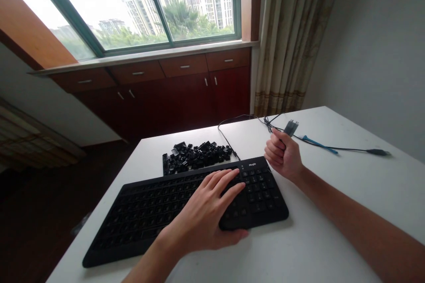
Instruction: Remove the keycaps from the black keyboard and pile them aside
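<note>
A black keyboard (156,205) lies at a slant on the white table. Most of its left part shows bare sockets without keycaps, while the number pad at the right end still bears keys. My left hand (209,212) rests flat over the keyboard's right-middle part, fingers spread and thumb at the front edge. Above the top right corner, my right hand (282,152) is closed around a small dark grey flat tool (291,128) with short prongs at its upper end. The rest of that tool is hidden in the fist. Behind the keyboard lies a pile of loose black keycaps (199,155).
A thin black cable (229,141) runs from the keyboard's back to a bundle, then right to a USB plug (378,152). A slim blue tool (320,144) lies across it. The white table (332,221) ends at the left near the keyboard. Beyond stand cabinets (159,106) under a window.
</note>
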Tool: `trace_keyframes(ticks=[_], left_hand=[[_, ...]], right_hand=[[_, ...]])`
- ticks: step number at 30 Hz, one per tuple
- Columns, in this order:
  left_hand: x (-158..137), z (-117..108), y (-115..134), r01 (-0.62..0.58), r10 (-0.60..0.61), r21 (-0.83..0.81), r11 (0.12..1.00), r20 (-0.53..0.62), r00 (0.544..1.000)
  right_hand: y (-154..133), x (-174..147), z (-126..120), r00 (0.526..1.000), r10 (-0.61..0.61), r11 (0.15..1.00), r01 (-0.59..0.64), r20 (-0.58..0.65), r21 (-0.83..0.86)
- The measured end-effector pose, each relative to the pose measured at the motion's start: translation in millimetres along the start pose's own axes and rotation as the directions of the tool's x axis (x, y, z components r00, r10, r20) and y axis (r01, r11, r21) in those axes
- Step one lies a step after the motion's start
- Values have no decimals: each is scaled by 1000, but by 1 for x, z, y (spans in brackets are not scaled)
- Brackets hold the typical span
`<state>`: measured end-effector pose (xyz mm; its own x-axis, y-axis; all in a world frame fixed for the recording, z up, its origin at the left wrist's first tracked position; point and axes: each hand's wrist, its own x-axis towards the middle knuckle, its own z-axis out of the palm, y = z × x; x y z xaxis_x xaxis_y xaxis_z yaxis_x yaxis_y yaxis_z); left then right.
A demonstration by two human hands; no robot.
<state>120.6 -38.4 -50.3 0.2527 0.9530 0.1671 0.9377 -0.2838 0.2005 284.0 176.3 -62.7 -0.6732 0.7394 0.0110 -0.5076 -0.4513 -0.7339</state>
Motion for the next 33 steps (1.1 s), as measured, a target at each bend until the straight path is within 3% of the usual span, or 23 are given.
trace_keyframes(ticks=[7, 14, 20, 25, 33], left_hand=[[2, 5, 1, 4, -6, -45, 999, -46, 999], [47, 16, 20, 129, -151, -136, 982, -167, 974], [84, 35, 30, 180, -208, -159, 971, -186, 960], [92, 48, 31, 184, -227, -224, 957, -186, 956], [91, 53, 28, 211, -266, -263, 941, -193, 944]], right_hand=[[7, -2, 9, 997, -19, 962, 37, 71, -270], [16, 9, 15, 995, 65, 978, -49, 72, -205], [21, 9, 17, 984, -80, 991, 62, -160, -115], [18, 11, 15, 994, -28, 992, 15, -101, -123], [27, 23, 24, 974, -62, 973, 9, -220, -232]])
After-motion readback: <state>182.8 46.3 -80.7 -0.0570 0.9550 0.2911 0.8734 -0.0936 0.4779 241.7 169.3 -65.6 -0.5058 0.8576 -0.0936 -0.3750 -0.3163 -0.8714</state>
